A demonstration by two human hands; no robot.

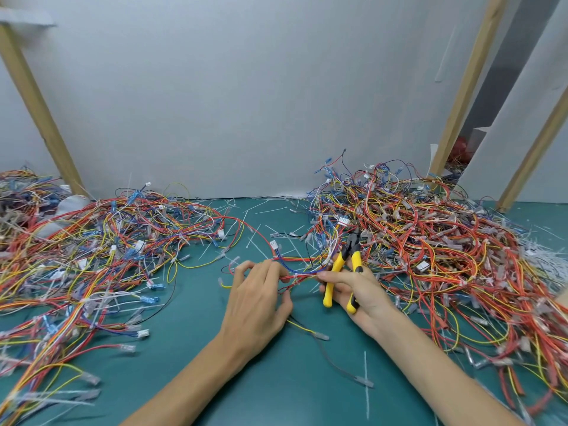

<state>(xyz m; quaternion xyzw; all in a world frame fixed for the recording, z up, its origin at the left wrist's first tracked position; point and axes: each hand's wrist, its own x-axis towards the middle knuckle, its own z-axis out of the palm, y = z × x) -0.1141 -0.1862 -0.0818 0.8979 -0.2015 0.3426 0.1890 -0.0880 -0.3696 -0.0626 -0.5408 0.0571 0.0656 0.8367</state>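
Note:
A thin bundle of red, blue and black wires (302, 274) stretches between my two hands over the green mat. My left hand (258, 298) pinches the bundle at its left end with curled fingers. My right hand (353, 289) grips yellow-handled cutters (345, 267), jaws pointing away toward the right pile, and its thumb and forefinger also pinch the bundle near a white tie. A white connector (276, 244) sits on wires just beyond my left hand.
A large tangle of wire harnesses (92, 259) covers the left of the green mat (276, 379), another heap (430, 250) fills the right. Cut white zip ties (366, 379) lie scattered between and by the white back wall. Wooden posts (40, 109) lean at both sides.

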